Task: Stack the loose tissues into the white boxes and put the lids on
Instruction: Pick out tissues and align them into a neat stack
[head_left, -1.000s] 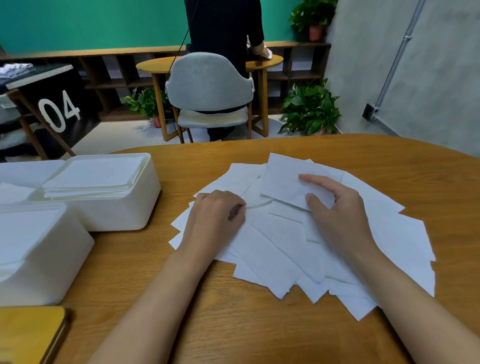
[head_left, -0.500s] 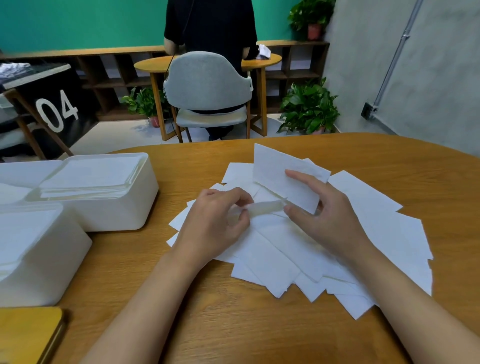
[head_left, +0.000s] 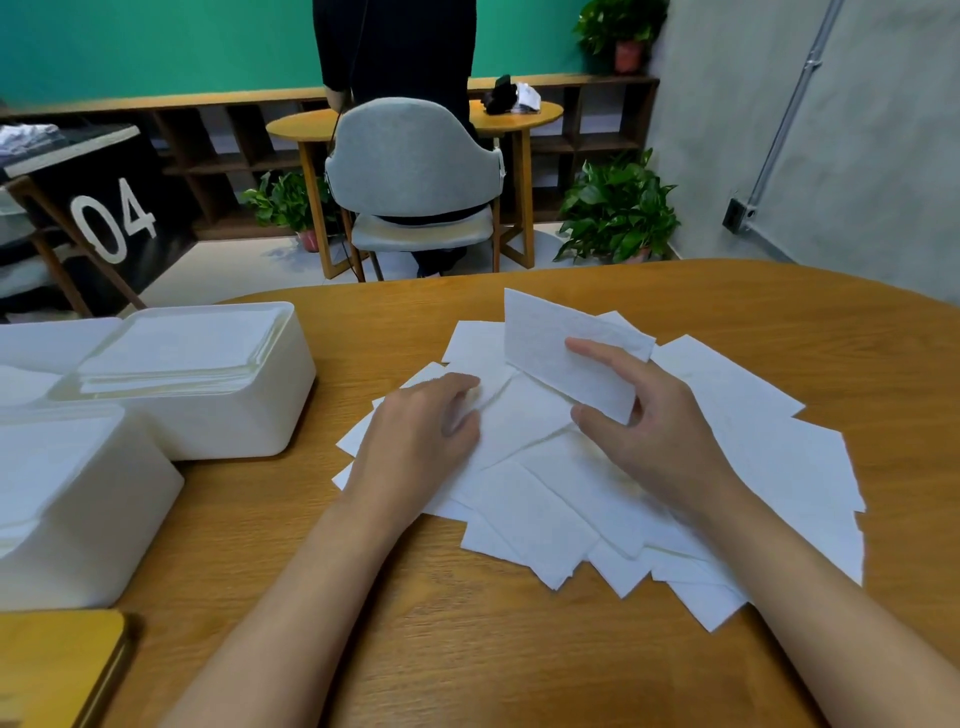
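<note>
Wooden tabletop (head_left: 519, 649) fills the lower view; behind it are a green wall (head_left: 156, 47) and a grey chair (head_left: 410, 156). Loose tissues (head_left: 727, 467) lie fanned in an overlapping pile across the middle of the tabletop, reaching toward its right edge. The right hand (head_left: 660, 431) pinches a single tissue (head_left: 566, 358) between thumb and forefinger, holding it raised and tilted over the pile's far side. The left hand (head_left: 415, 436) rests on the pile's left part with fingers bent; whether it grips a sheet or only presses down cannot be told.

Along the left edge, the far white box (head_left: 249, 421) holds a neat stack (head_left: 176, 348) up to its rim. The near white box (head_left: 104, 519), just beside it, appears filled too. Neither has a lid on. A yellow wooden slab (head_left: 57, 660) at the near left corner may be a lid.

These tissues look feather-light, limp and easily creased or torn. They are probably best taken gently by an edge or corner, one sheet at a time, with the pile held down.
</note>
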